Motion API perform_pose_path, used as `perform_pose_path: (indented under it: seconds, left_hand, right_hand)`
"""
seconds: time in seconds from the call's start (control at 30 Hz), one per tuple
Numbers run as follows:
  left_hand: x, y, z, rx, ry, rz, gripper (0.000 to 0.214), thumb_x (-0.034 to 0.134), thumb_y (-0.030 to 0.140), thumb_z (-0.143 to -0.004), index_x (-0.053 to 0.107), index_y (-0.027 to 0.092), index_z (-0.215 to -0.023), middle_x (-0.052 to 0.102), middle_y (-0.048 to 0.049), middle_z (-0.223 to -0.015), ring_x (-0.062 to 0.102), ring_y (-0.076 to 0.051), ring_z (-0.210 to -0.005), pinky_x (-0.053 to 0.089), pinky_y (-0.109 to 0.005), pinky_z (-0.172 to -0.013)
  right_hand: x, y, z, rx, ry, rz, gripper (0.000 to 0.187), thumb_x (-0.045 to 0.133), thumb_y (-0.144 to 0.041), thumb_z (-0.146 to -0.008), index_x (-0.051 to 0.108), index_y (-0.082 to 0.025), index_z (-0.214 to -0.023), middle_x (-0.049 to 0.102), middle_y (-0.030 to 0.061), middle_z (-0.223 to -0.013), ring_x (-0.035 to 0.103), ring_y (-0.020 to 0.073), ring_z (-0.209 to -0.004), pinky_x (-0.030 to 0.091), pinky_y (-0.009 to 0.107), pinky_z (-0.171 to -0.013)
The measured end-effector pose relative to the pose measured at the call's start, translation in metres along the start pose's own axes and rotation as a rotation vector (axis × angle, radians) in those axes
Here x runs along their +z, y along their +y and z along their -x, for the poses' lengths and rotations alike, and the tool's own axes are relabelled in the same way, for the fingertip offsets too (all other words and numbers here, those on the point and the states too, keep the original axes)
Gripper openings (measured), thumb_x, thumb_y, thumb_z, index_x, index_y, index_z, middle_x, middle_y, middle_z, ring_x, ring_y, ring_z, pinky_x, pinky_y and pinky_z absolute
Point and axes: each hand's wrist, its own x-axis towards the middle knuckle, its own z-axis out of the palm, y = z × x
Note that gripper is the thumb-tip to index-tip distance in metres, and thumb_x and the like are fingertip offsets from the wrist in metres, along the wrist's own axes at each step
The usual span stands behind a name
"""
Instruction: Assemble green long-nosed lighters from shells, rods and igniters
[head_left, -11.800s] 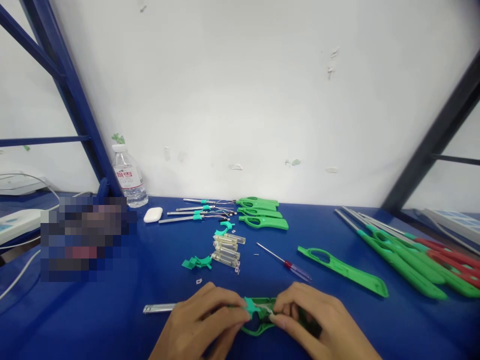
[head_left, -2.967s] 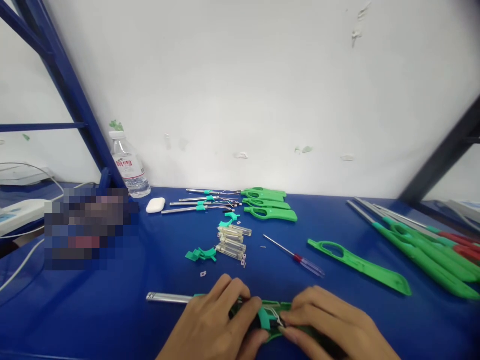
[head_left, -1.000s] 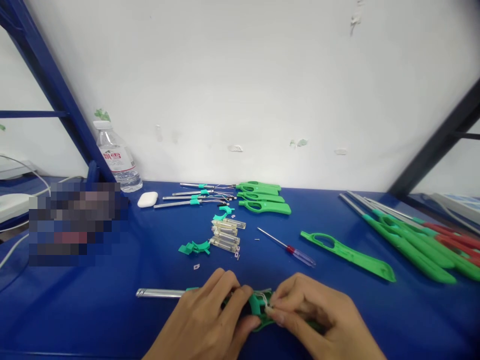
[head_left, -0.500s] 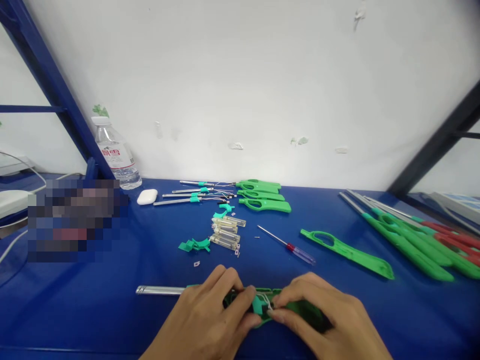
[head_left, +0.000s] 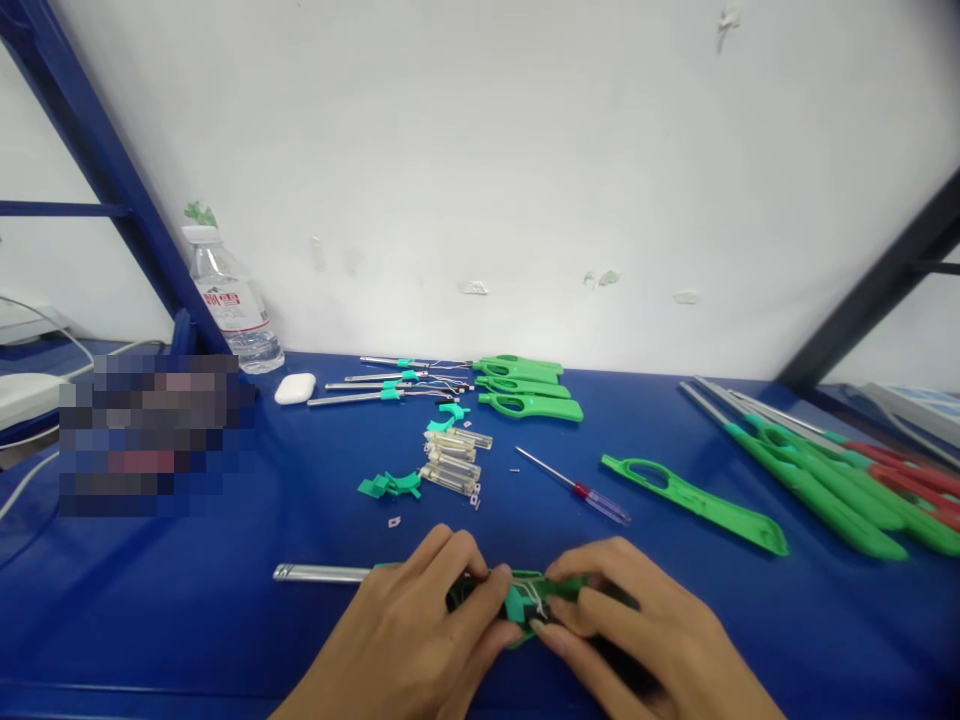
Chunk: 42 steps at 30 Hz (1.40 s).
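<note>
Near the table's front edge lies a half-open green lighter body (head_left: 525, 592) with a teal trigger and thin white wires inside; its long metal tube (head_left: 321, 573) sticks out to the left. My left hand (head_left: 420, 640) grips the body's left part, fingers curled over it. My right hand (head_left: 637, 640) pinches the body's right part, fingertips beside the teal trigger. The body's right end is hidden under that hand.
Behind the hands lie clear gas cartridges (head_left: 452, 460), teal triggers (head_left: 390, 486), a small screwdriver (head_left: 576, 487) and a loose green shell half (head_left: 694, 503). Further back are part-built lighters (head_left: 465, 385), an earbud case (head_left: 295, 388) and a water bottle (head_left: 231, 305). Finished lighters (head_left: 825, 470) are piled at right.
My right fingers have slid slightly left over the green body toward the teal trigger. The camera has tilted a little. Nothing else on the table has moved.
</note>
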Motion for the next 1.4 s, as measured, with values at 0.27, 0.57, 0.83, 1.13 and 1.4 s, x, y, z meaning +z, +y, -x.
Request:
perform_pose_path:
  seconds: [0.27, 0.57, 0.83, 1.13, 1.4]
  left_hand:
    - [-0.0013, 0.0015, 0.0026, -0.037, -0.037, 0.044, 0.032, 0.042, 0.024, -0.115, 0.072, 0.016, -0.118, 0.068, -0.0085, -0.099, 0.067, -0.024, -0.088, 0.064, -0.034, -0.069]
    - [-0.0056, 0.0067, 0.0022, -0.097, -0.051, 0.057, 0.029, 0.044, 0.022, -0.114, 0.066, 0.02, -0.134, 0.069, -0.0071, -0.105, 0.069, -0.024, -0.094, 0.065, -0.037, -0.079]
    - [-0.0029, 0.0076, 0.0099, -0.081, 0.048, -0.017, 0.041, 0.045, 0.006, -0.105, 0.061, 0.019, -0.141, 0.073, -0.0084, -0.119, 0.07, -0.026, -0.108, 0.066, -0.037, -0.085]
    - [-0.0053, 0.0059, 0.0028, -0.089, 0.067, 0.024, 0.038, 0.048, 0.001, -0.098, 0.069, 0.018, -0.124, 0.071, -0.0081, -0.107, 0.067, -0.026, -0.095, 0.065, -0.035, -0.071]
    - [-0.0055, 0.0048, 0.0007, -0.053, 0.024, 0.071, 0.034, 0.051, 0.003, -0.099, 0.07, 0.016, -0.124, 0.07, -0.0097, -0.107, 0.065, -0.027, -0.097, 0.069, -0.04, -0.082]
  right_hand:
    - [-0.0071, 0.0022, -0.001, -0.173, -0.015, 0.162, 0.018, 0.06, -0.022, -0.109, 0.077, -0.022, -0.102, 0.079, 0.0054, -0.102, 0.075, 0.019, -0.085, 0.065, 0.029, -0.078]
    - [-0.0058, -0.0007, -0.0024, -0.138, 0.02, 0.082, 0.021, 0.058, -0.023, -0.111, 0.076, -0.023, -0.101, 0.078, 0.0042, -0.103, 0.074, 0.0168, -0.087, 0.062, 0.027, -0.079]
    - [-0.007, 0.0023, -0.0025, -0.117, 0.078, 0.052, 0.025, 0.054, -0.025, -0.113, 0.073, -0.022, -0.096, 0.078, 0.0022, -0.099, 0.075, 0.0133, -0.083, 0.061, 0.021, -0.08]
    - [-0.0059, 0.0027, -0.0008, -0.098, 0.087, 0.051, 0.021, 0.055, -0.025, -0.112, 0.075, -0.024, -0.104, 0.079, 0.0018, -0.097, 0.075, 0.0144, -0.082, 0.06, 0.022, -0.077]
    - [-0.0061, 0.0053, -0.0004, -0.089, 0.057, 0.058, 0.02, 0.056, -0.026, -0.112, 0.075, -0.025, -0.106, 0.079, 0.0002, -0.102, 0.074, 0.0151, -0.085, 0.06, 0.025, -0.078]
